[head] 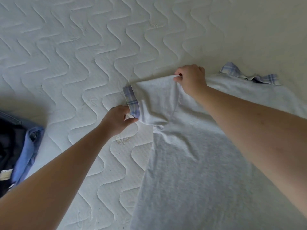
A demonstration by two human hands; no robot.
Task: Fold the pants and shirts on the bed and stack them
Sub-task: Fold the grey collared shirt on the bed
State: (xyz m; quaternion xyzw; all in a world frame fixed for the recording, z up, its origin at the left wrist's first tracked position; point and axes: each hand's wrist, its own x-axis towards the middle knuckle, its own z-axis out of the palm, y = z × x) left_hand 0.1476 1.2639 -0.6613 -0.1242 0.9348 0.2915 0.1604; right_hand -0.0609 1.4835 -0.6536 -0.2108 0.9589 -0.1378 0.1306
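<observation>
A pale grey short-sleeved shirt [196, 163] with a blue plaid collar [232, 72] lies spread flat on the white quilted mattress [74, 55], collar at the far end. Its left sleeve, with a blue plaid cuff [131, 100], sticks out to the left. My left hand [118, 119] pinches the lower corner of that cuff between thumb and fingers. My right hand [191, 78] pinches the sleeve's upper edge near the shoulder. My right forearm crosses over the shirt's body.
At the left edge lies a heap of other clothes [18, 146]: a light blue garment, dark fabric and something denim. Bare mattress stretches across the far side and between the heap and the shirt.
</observation>
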